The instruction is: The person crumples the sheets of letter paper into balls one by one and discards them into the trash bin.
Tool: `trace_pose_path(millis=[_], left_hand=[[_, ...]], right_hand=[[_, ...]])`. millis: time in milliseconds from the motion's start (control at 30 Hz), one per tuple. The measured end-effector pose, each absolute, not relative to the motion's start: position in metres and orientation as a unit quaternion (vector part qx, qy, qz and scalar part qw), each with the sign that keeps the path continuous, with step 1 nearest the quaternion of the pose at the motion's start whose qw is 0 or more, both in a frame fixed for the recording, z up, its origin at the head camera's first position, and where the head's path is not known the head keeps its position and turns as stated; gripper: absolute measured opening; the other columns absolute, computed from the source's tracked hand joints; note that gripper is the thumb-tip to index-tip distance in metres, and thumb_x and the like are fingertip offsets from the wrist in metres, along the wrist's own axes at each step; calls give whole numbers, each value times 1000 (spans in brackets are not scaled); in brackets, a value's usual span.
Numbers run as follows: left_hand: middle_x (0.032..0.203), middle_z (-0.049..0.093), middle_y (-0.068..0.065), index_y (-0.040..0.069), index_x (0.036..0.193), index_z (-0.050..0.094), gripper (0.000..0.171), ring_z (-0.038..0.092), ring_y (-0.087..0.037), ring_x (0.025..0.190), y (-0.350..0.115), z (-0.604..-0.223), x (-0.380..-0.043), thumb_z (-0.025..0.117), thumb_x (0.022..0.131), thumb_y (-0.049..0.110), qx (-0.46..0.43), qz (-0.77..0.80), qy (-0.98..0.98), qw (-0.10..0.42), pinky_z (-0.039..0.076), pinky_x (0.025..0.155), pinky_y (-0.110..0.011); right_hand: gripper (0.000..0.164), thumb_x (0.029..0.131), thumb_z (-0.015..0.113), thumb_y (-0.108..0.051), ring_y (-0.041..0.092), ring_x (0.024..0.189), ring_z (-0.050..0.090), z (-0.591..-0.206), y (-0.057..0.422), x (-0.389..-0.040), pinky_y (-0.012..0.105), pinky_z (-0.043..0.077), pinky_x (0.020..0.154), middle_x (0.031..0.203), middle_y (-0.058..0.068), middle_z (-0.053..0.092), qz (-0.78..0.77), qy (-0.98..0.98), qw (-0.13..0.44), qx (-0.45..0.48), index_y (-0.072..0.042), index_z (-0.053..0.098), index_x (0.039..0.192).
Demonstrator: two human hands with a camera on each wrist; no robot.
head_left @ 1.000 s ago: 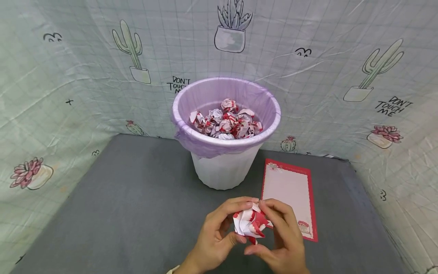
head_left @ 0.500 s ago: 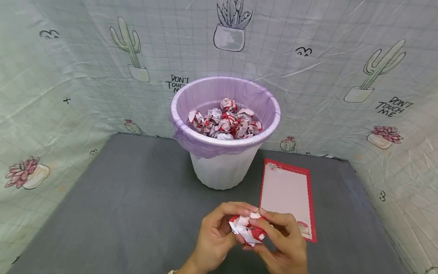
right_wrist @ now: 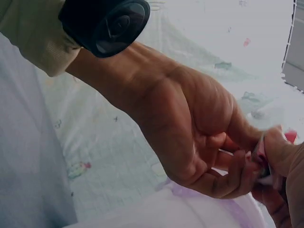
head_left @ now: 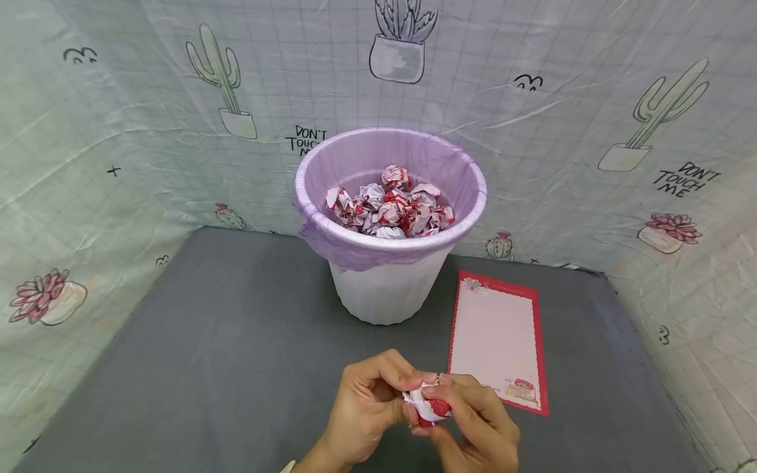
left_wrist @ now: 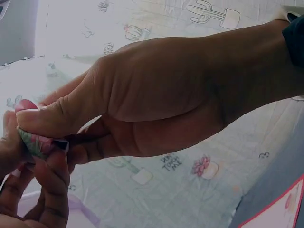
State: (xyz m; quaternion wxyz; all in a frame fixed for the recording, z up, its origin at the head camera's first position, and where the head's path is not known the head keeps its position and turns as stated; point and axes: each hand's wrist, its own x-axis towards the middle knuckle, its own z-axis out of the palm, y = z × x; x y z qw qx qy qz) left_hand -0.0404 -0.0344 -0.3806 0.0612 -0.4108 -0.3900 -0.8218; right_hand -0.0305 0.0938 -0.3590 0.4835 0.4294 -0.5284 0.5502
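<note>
A crumpled ball of red and white paper is squeezed between both hands at the front of the table. My left hand grips its left side, thumb below and fingers above. On the right side, my right hand pinches it with curled fingers and thumb. In the left wrist view a bit of the crumpled paper shows between the fingertips of both hands. The right wrist view gives only a small part of the paper; the fingers hide the rest.
A white bin with a purple liner stands behind the hands, holding several crumpled paper balls. Right of it, a flat red-bordered sheet lies on the grey table. Patterned cloth surrounds the table.
The paper has been pressed into a smaller, tighter ball. Both hands have drawn closer together and slightly lower, with the right fingers now folded over the paper.
</note>
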Motion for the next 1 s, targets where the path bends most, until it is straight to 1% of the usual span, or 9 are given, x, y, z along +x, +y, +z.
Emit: trace_pose_path(millis=[133,267,400,500,600,667,767,833,1000], left_hand=[[90,59,-19,-14,92,54,25,61,-11,81,-33,-380,-39,64,86,8,-379,-830,-404,60,53,51,-29],[78,52,-28,-16,84,50,25,59,-9,72,-31,-380,-38,64,87,4,-341,-839,-418,69,47,43,-29],[80,61,-18,-17,84,52,21,59,-7,71,-28,-381,-36,64,87,0,-313,-849,-420,73,44,40,-27],[84,62,-15,-17,88,54,18,59,-12,66,-23,-381,-32,62,88,-1,-306,-845,-433,72,47,40,-29],[90,59,-25,-17,97,55,18,59,-27,60,-20,-378,-31,62,87,-3,-321,-824,-463,65,52,45,-36],[93,57,-30,-16,101,56,23,60,-34,61,-21,-377,-32,65,83,-5,-336,-800,-494,63,55,51,-38],[98,60,-28,-14,104,58,33,65,-34,69,-25,-375,-34,71,74,-10,-340,-773,-531,64,56,59,-39],[99,62,-25,-12,106,59,39,67,-29,69,-26,-375,-35,74,71,-10,-343,-752,-556,82,57,60,-36],[98,63,-21,-10,120,56,45,66,-18,67,-22,-369,-33,66,83,14,-373,-667,-614,197,55,61,-24]], right_hand=[[33,86,70,-5,30,87,63,-361,92,-31,26,53,79,86,26,58,553,-534,479,425,25,61,95],[29,85,70,-3,29,84,63,-361,89,-34,24,53,77,84,25,60,545,-538,482,425,24,62,93],[27,82,73,-1,28,78,64,-364,89,-36,24,54,73,81,25,62,554,-529,480,428,24,63,87],[27,79,75,2,29,76,65,-369,99,-38,25,54,73,79,26,62,578,-514,463,433,25,62,85],[28,79,74,4,28,80,66,-371,112,-40,25,54,75,82,26,63,610,-507,431,429,27,61,87],[28,79,73,4,25,84,66,-370,118,-39,23,53,75,85,24,63,632,-512,403,420,27,61,90],[28,82,71,3,22,86,66,-369,124,-38,21,52,74,90,23,65,636,-533,374,415,26,61,94],[27,85,68,1,20,84,65,-368,125,-37,18,51,67,90,22,64,627,-551,363,414,25,62,96],[23,90,63,1,12,65,52,-372,130,-38,16,37,46,80,17,61,605,-591,362,393,23,63,97]])
